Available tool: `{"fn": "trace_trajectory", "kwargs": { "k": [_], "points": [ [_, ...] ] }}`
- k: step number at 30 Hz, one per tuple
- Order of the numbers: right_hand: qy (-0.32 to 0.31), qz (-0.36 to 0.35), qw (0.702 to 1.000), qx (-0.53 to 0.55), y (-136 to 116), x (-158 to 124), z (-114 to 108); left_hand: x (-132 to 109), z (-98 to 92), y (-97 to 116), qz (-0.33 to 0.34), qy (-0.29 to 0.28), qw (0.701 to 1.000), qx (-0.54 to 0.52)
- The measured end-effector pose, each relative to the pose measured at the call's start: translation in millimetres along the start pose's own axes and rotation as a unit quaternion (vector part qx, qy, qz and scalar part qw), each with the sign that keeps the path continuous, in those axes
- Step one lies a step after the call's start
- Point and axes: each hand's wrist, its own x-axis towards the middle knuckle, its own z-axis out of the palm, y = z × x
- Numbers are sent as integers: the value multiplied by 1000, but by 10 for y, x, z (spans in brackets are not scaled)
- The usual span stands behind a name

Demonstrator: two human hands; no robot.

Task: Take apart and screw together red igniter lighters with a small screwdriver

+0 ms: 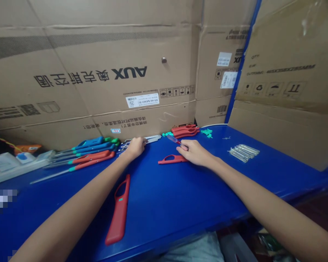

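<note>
At the back of the blue table, my left hand (136, 147) is closed, its fingertips on a row of thin metal lighter tubes (153, 138); the hand covers part of the row. My right hand (195, 151) grips a screwdriver (173, 139) with a clear and red handle. Just below that hand lies a red lighter shell half (171, 159), its right end hidden by the hand. Another red lighter shell (118, 214), with a small green piece in it, lies nearer the front edge. Red shells (184, 131) are stacked behind my right hand.
Blue and red long-nosed lighters (91, 154) lie in a row at left, beside a white power strip (22, 167). Green plastic parts (207, 133) and clear gas tanks (244, 152) are at right. Cardboard sheets (98, 47) wall the back and right side of the table (158, 203).
</note>
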Motion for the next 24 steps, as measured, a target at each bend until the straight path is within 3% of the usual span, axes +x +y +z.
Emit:
{"fn": "trace_trajectory", "kwargs": {
  "k": [11, 24],
  "points": [
    [-8, 17, 1000, -5, 36, -7, -15, 182, 28, -116, 66, -16, 998, 9],
    [-7, 7, 1000, -12, 51, 6, -9, 110, -105, -119, 34, 1, 998, 56]
  ]
}}
